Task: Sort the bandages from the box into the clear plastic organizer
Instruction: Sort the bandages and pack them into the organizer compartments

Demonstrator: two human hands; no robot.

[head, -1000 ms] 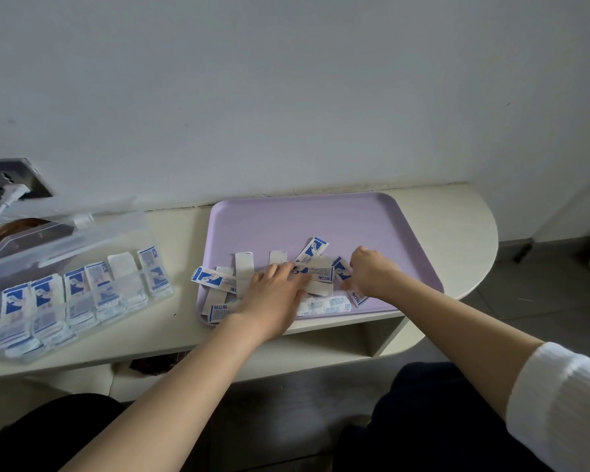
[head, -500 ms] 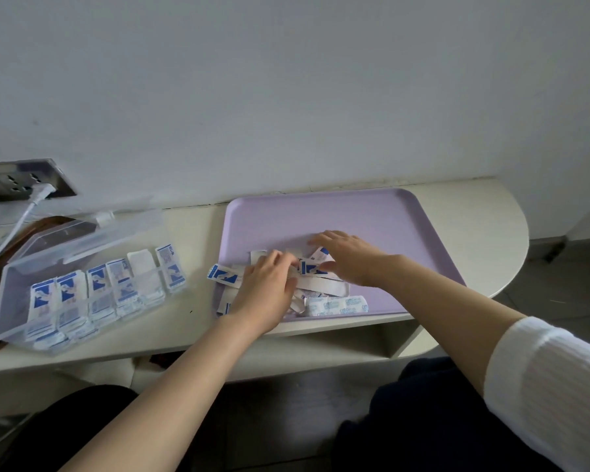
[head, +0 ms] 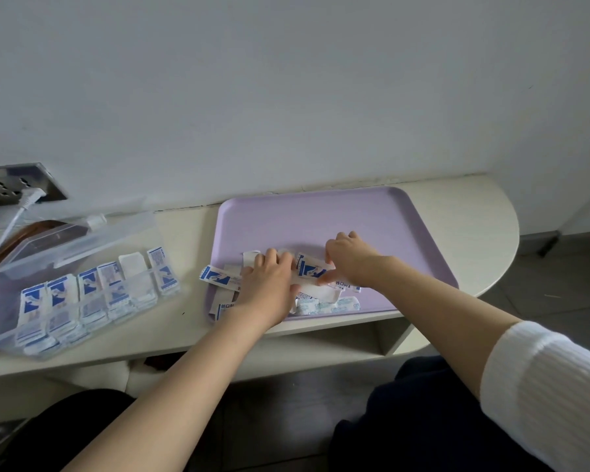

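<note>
Many blue-printed bandages (head: 217,276) on tray (head: 321,212), lettering unreadable.

Left hand (head: 266,287), right hand (head: 353,262) on bandages (head: 218,275)

Blue print on the bandage wrappers (head: 312,269), too small and blurred to read, nothing else legible

R arm (head: 436,321) w/ white ribbed sleeve (head: 545,386), L forearm (head: 184,386) bare, dark trousers (head: 423,424).
</note>
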